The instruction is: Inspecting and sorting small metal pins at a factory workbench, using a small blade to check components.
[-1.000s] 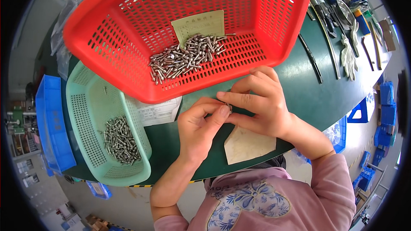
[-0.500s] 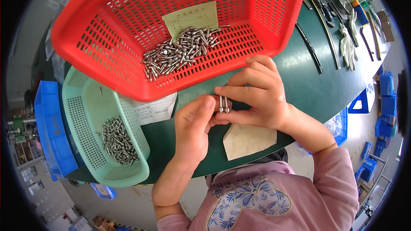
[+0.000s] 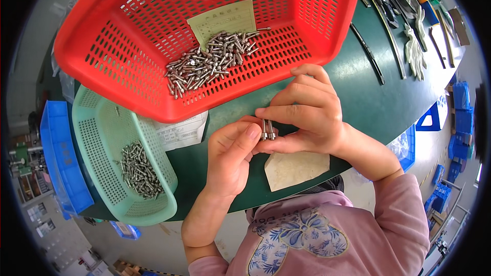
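Two small metal screws (image 3: 265, 132) stand side by side between my fingertips, their thicker heads pointing down. My left hand (image 3: 230, 156) pinches from the left, its thumb and forefinger against them. On the other side, my right hand (image 3: 312, 110) closes its thumb and forefinger on the same pair, with its other fingers curled above. Beyond my hands a large red perforated basket (image 3: 169, 107) holds a heap of similar screws (image 3: 212, 61) and a yellowish card (image 3: 225, 20). To the left, a pale green basket (image 3: 97, 148) contains another pile of small metal screws (image 3: 139, 171).
A pale flat piece (image 3: 296, 168) lies near the front edge of the green table (image 3: 363, 102). Printed paper (image 3: 184, 132) sits partly under the red basket. A blue bin (image 3: 64, 158) stands far left. White gloves (image 3: 415, 53) and several tools lie at the right.
The two screws have tilted slightly in my fingertips, and my left thumb has shifted a little to the right and down. The whole view has moved slightly.
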`<state>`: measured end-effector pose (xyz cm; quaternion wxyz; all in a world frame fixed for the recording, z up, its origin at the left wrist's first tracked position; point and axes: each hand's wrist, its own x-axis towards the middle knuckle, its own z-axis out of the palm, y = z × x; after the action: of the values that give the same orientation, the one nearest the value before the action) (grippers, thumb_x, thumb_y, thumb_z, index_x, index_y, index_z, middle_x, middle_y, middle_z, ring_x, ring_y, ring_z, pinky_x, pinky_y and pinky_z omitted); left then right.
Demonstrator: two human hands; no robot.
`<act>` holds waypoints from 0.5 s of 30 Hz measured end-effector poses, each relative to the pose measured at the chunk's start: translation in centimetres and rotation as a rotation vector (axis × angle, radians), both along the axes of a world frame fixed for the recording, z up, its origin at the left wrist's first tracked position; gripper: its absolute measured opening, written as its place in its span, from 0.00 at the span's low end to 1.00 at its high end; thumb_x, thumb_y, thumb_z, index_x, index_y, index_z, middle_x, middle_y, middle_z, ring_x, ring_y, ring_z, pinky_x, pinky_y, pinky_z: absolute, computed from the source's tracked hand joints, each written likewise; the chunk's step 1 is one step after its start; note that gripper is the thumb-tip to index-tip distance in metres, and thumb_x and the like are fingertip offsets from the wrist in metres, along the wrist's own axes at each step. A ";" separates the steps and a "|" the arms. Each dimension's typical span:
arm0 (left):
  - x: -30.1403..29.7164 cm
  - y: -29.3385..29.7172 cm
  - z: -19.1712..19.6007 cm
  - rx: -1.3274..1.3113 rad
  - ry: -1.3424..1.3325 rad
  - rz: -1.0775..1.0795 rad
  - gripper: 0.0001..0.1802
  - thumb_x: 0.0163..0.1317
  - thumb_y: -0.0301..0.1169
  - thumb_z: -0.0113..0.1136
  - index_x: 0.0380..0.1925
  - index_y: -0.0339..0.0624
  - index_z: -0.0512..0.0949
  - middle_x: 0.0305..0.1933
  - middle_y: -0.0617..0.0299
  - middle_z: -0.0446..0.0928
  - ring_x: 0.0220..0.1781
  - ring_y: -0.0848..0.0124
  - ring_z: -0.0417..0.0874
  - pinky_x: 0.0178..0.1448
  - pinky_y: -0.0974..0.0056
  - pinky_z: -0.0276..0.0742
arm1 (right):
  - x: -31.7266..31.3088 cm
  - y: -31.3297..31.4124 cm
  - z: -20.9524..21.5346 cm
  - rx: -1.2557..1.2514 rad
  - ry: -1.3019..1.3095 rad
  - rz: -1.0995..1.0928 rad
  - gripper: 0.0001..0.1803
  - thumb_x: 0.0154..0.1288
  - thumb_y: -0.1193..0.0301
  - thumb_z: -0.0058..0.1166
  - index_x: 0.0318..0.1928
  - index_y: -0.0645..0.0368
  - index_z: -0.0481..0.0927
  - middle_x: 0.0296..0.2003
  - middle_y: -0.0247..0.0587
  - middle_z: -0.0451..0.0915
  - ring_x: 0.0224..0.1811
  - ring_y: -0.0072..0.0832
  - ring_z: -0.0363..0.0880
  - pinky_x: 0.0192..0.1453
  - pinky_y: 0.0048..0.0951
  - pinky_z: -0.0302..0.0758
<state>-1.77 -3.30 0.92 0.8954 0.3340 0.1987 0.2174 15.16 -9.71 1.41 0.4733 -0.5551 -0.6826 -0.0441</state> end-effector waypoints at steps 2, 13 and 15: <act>0.0 0.0 0.1 -0.003 -0.004 0.002 0.12 0.67 0.29 0.49 0.37 0.28 0.76 0.40 0.56 0.76 0.42 0.71 0.79 0.49 0.68 0.77 | 0.0 0.0 0.0 0.002 -0.002 0.000 0.19 0.36 0.55 0.71 0.30 0.51 0.84 0.25 0.24 0.75 0.24 0.22 0.70 0.46 0.34 0.67; 0.0 -0.1 0.1 -0.020 -0.035 -0.005 0.12 0.67 0.29 0.49 0.38 0.28 0.76 0.41 0.55 0.77 0.44 0.70 0.79 0.50 0.68 0.76 | 0.0 0.0 -0.1 0.024 -0.011 0.002 0.20 0.37 0.54 0.70 0.30 0.51 0.83 0.25 0.23 0.74 0.23 0.23 0.69 0.45 0.33 0.67; -0.1 -0.1 0.0 -0.017 -0.034 -0.004 0.12 0.67 0.29 0.49 0.38 0.28 0.76 0.41 0.55 0.77 0.44 0.70 0.79 0.50 0.68 0.76 | 0.0 0.0 -0.1 0.025 -0.010 0.005 0.20 0.37 0.55 0.70 0.30 0.51 0.83 0.25 0.23 0.74 0.23 0.23 0.69 0.44 0.33 0.67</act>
<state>-1.82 -3.41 0.93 0.9019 0.3229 0.1848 0.2196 15.16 -9.71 1.33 0.4768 -0.5472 -0.6858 -0.0544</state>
